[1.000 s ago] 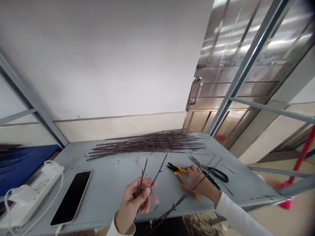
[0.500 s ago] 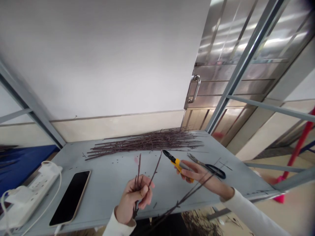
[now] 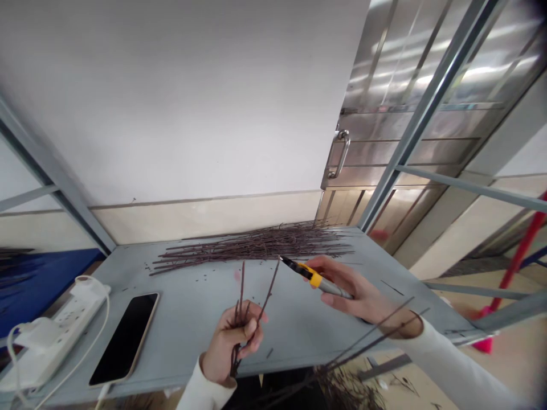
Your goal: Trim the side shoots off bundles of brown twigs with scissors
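My left hand (image 3: 235, 339) is closed round several thin dark twigs (image 3: 270, 291), whose upper ends stick up above the fingers. My right hand (image 3: 348, 287) grips pruning shears (image 3: 317, 279) with black blades and yellow and grey handles. The tips of the blades are at the top end of the rightmost twig. Long forked twigs (image 3: 363, 348) slant across in front of my right wrist from the bottom edge; what holds them I cannot tell.
A pile of long dark twigs (image 3: 256, 246) lies along the back of the grey table (image 3: 188, 319). At the left are a black-screened phone (image 3: 125, 340) and a white power strip (image 3: 60, 326) with cables. Cut twigs (image 3: 350, 387) lie below the front edge. Metal posts (image 3: 395, 165) frame the table.
My right hand has turned the shears flatter and shifted slightly up and right, now covering the black-handled scissors. The long forked twigs swung down and right. My left hand is nearly still.
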The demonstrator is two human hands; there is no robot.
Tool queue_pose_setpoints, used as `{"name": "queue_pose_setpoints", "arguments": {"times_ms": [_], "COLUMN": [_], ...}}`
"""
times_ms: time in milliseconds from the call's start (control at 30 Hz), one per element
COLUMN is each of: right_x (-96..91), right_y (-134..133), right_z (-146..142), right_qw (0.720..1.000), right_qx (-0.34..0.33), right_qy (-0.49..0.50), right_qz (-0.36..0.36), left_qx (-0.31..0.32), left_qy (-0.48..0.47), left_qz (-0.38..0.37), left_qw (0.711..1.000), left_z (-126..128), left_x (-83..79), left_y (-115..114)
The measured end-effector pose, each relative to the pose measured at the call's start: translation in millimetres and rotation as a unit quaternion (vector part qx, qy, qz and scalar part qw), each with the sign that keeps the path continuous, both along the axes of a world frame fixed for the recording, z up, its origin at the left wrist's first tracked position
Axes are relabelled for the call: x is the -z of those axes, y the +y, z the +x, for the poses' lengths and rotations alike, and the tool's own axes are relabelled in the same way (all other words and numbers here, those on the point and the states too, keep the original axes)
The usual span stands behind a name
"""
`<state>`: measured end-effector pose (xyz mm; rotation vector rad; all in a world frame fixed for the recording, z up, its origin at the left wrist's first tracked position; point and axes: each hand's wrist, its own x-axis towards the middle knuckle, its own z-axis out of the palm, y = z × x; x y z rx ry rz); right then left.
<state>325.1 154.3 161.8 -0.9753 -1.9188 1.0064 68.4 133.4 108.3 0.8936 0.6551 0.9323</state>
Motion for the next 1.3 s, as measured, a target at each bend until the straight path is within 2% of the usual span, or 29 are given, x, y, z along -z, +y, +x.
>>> {"name": "queue_pose_setpoints", "arguments": {"times_ms": [300, 533, 633, 700, 800, 933, 1000, 1033, 1133, 1300], "right_x": [0.1, -3.7, -3.5, -2.6, 2.6, 18.1, 26.1, 29.3, 34.3, 31.4], "right_y": [3.5, 2.4, 1.6, 1.2, 2.6, 8.6, 11.5, 12.5, 13.3, 8.9], "right_z": [1.2, -4.2, -7.7, -9.9, -11.5, -11.0, -12.1, -13.6, -21.2, -34.4], "right_qw": [1.000, 0.998, 0.994, 0.984, 0.947, 0.850, 0.814, 0.809, 0.831, 0.865], "right_qx": [-0.002, 0.024, 0.048, 0.076, 0.151, 0.255, 0.281, 0.288, 0.295, 0.284], "right_qy": [-0.007, -0.037, -0.055, -0.077, -0.129, -0.208, -0.223, -0.221, -0.199, -0.164], "right_qz": [0.018, 0.049, 0.085, 0.141, 0.250, 0.411, 0.457, 0.462, 0.428, 0.379], "left_qx": [0.006, 0.030, 0.038, 0.033, 0.015, 0.008, 0.007, 0.004, -0.004, -0.018], "left_qy": [0.017, 0.025, 0.035, 0.037, 0.027, 0.014, 0.014, 0.016, 0.025, 0.032], "left_qz": [0.006, 0.017, 0.014, 0.018, 0.026, 0.030, 0.031, 0.031, 0.029, 0.036], "left_qw": [1.000, 0.999, 0.999, 0.999, 0.999, 0.999, 0.999, 0.999, 0.999, 0.999], "left_z": [-0.9, -2.9, -6.2, -8.0, -7.8, -2.5, -0.1, 0.6, 0.1, -4.5], "left_x": [-0.3, 4.4, 4.2, 2.3, -1.6, -2.3, -0.5, 0.5, 1.6, -0.4], "left_y": [-0.2, 0.1, -0.3, -1.4, -4.1, -7.2, -7.7, -7.6, -6.9, -5.4]}}
